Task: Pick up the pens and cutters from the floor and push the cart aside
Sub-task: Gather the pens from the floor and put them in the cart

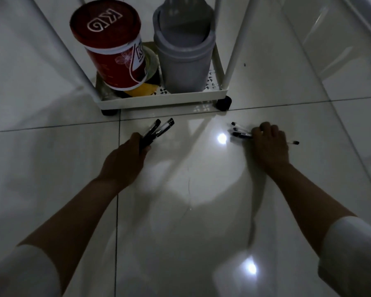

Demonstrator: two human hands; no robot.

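My left hand [126, 157] is shut on a bundle of black-capped pens [159, 128] whose tips stick up and forward, just above the glossy tiled floor. My right hand [270, 142] rests low on the floor, fingers closed over several clear pens with black caps [240, 131] that lie side by side; one pen end [293, 143] pokes out to the right of the hand. The white cart [163, 99] stands directly ahead of both hands on black wheels. I see no cutter in this dim view.
The cart's bottom shelf carries a red round tin [114, 52], a grey swing-lid bin [184, 46] and something yellow [141, 91] beneath the tin. White cart posts [236, 46] rise at the corners. Bright light reflections [222, 138] lie on the tiles.
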